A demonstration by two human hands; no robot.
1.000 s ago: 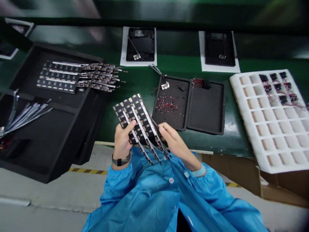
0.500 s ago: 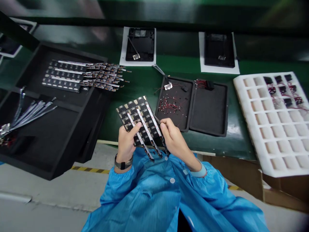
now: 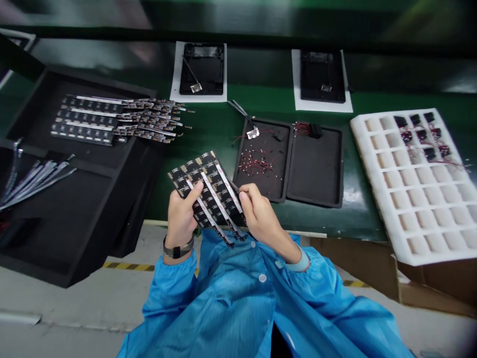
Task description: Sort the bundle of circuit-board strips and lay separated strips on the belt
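We find the left hand [image 3: 181, 214] clamped, thumb uppermost, on a black board panel [image 3: 208, 197] held over the near edge of the table [image 3: 305, 219], the right hand [image 3: 261, 214] pinching a slim dark item [image 3: 234, 187] beside it.

The desk [image 3: 210, 132] looks smooth and glossy, the celled tray [image 3: 380, 199] matt foam, the circuit-board panel [image 3: 219, 191] matt, the jacket [image 3: 231, 308] shiny crinkled cloth, the box [image 3: 368, 266] plain cardboard.

Blue coat [image 3: 234, 293], white buttons [image 3: 263, 278]; dark wristband [image 3: 178, 249], pale-blue wristband [image 3: 299, 262]
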